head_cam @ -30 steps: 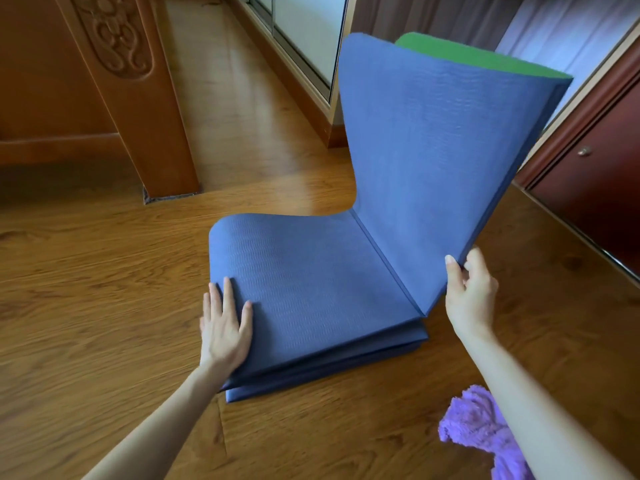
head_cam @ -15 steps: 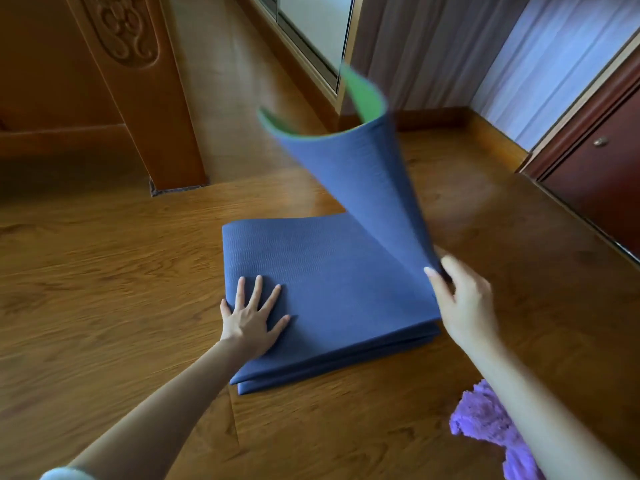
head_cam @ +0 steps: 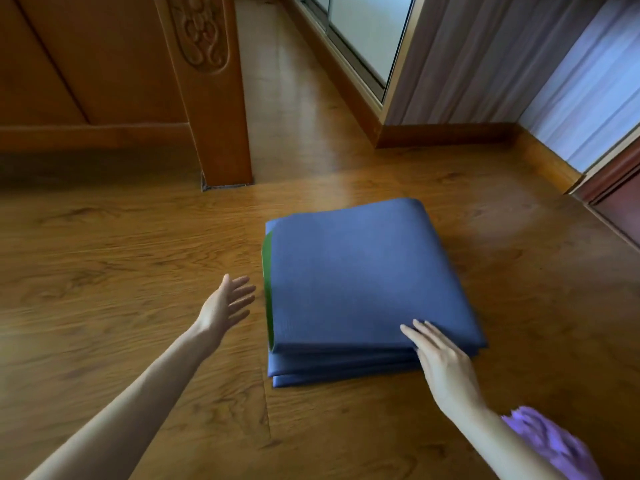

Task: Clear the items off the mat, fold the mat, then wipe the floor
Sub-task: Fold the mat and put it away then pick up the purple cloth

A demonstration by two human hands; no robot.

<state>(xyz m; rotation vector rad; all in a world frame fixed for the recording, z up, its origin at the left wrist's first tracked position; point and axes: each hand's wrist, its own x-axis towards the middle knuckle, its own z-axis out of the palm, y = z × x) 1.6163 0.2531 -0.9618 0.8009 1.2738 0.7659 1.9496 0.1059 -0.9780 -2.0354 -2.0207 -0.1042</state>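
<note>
The blue mat (head_cam: pixel 360 282) lies folded into a flat stack of several layers on the wooden floor (head_cam: pixel 121 271), with a strip of its green underside showing along the left edge. My right hand (head_cam: pixel 440 362) rests with straight fingers on the stack's near right corner. My left hand (head_cam: pixel 227 304) hovers open just left of the stack, palm turned towards it and not touching it. A fluffy purple cloth (head_cam: pixel 550 445) lies on the floor at the bottom right, partly behind my right forearm.
A carved wooden post (head_cam: pixel 211 98) and panelled furniture stand at the back left. A glass sliding door (head_cam: pixel 367 32) and curtains (head_cam: pixel 568 74) line the back right. A dark wooden door (head_cam: pixel 620 206) is at the far right.
The raised last panel of the mat has come down flat onto the stack. My left hand has lifted off the mat and moved to its left. My right hand let go of the panel's edge.
</note>
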